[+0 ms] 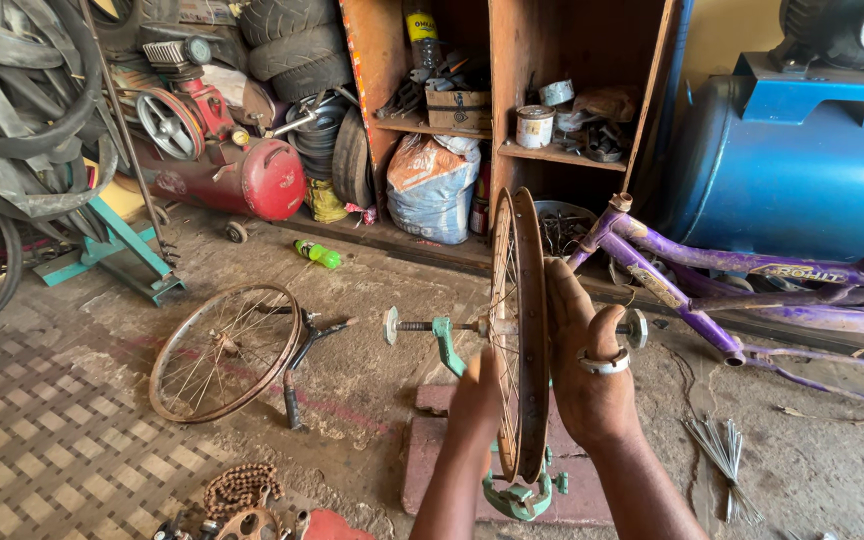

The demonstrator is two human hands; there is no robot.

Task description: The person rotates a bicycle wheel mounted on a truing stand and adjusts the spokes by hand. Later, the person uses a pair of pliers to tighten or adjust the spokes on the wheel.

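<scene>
A rusty spoked bicycle rim stands upright, edge-on to me, its axle mounted in a green truing stand. My right hand, wearing a silver ring, lies flat against the rim's right side with the thumb raised. My left hand reaches in from the left side, fingers among the spokes close to the rim; what the fingertips grip is hidden.
A second rusty wheel lies on the floor to the left beside a black fork. A purple bicycle frame rests at the right, loose spokes below it. Chain and sprocket lie near. Red compressor, blue tank, wooden shelves behind.
</scene>
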